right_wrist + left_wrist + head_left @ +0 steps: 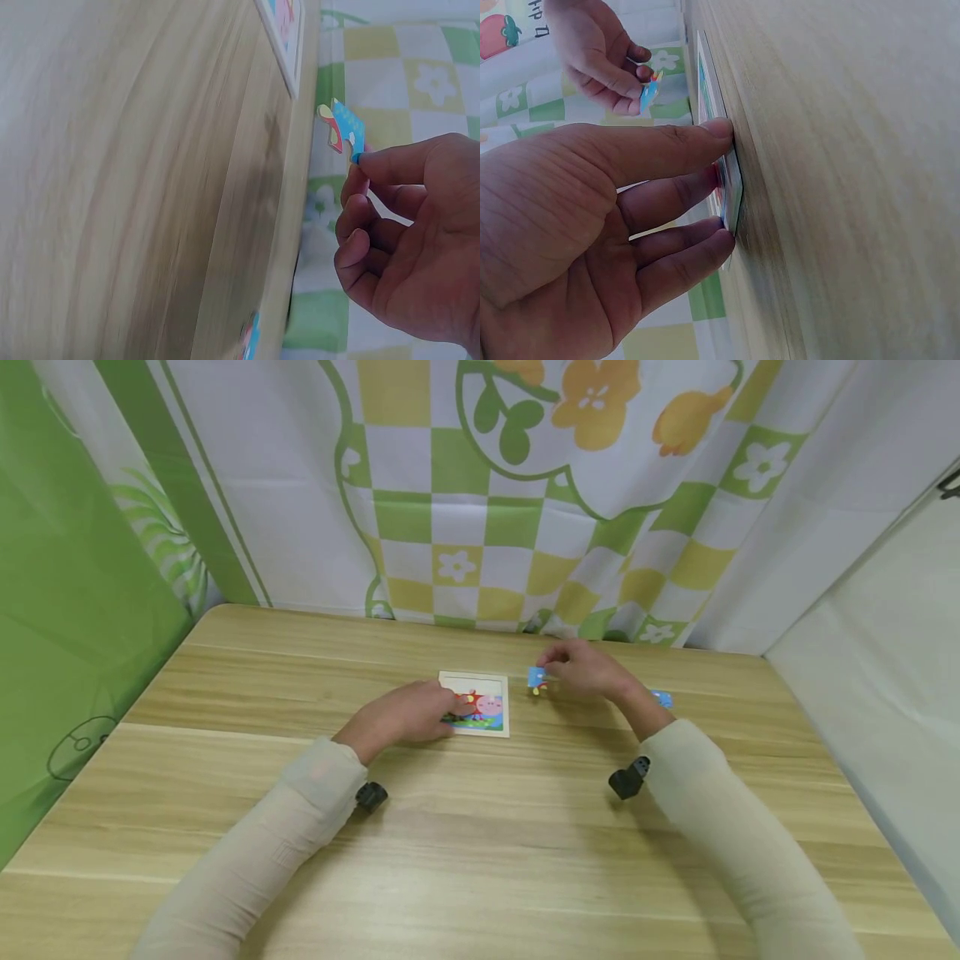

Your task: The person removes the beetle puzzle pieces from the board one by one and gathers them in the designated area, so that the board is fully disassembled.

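Note:
My left hand [411, 712] rests on the left side of a small wooden puzzle board [506, 710]. In the left wrist view its thumb and fingertips are spread over the board's edge and face, touching them. Lower in the board sits a pink, red and green cartoon picture [489, 705]; its left part is hidden by my fingers. Right of the board, my right hand [585, 670] pinches a blue puzzle piece [349, 127] between thumb and index finger. That piece, with red and yellow bits along one side, is held above the table, apart from the board.
Another blue puzzle piece [662, 698] lies on the table beyond my right forearm. The wooden table [480, 852] ends at a patterned curtain [457, 518] behind the board. Black wrist cameras [628, 778] hang under both sleeves.

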The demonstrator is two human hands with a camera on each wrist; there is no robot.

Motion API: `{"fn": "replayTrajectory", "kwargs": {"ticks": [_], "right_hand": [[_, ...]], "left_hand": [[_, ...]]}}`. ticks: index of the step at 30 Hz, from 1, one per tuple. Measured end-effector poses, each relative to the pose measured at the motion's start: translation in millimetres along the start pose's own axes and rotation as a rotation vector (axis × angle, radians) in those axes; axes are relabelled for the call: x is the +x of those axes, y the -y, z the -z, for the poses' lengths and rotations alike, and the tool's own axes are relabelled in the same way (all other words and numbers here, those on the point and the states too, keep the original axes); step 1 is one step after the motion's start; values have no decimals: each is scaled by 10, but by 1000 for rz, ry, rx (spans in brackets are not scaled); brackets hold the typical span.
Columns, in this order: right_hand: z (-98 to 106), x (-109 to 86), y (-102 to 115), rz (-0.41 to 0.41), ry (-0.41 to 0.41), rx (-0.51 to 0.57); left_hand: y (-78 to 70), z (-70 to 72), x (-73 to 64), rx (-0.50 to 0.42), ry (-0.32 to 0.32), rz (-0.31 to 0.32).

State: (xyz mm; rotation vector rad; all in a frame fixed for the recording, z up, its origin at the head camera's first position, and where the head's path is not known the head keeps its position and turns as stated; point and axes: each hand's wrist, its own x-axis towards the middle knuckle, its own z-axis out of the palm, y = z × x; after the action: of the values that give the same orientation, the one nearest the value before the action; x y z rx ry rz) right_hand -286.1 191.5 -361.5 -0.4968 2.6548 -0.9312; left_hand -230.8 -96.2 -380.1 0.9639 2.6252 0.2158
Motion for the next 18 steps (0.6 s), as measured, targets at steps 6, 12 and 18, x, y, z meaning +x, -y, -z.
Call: {"fn": "replayTrajectory", "kwargs": {"ticks": [6, 12, 18], "right_hand": [[88, -29, -148, -44, 10, -6], [112, -15, -305, -92, 20, 16], [99, 12, -402, -103, 9, -14]], "left_hand": [[2, 5, -3, -11, -4, 7], [12, -6, 3, -12, -8, -1], [15, -6, 5, -23, -4, 9]]}}
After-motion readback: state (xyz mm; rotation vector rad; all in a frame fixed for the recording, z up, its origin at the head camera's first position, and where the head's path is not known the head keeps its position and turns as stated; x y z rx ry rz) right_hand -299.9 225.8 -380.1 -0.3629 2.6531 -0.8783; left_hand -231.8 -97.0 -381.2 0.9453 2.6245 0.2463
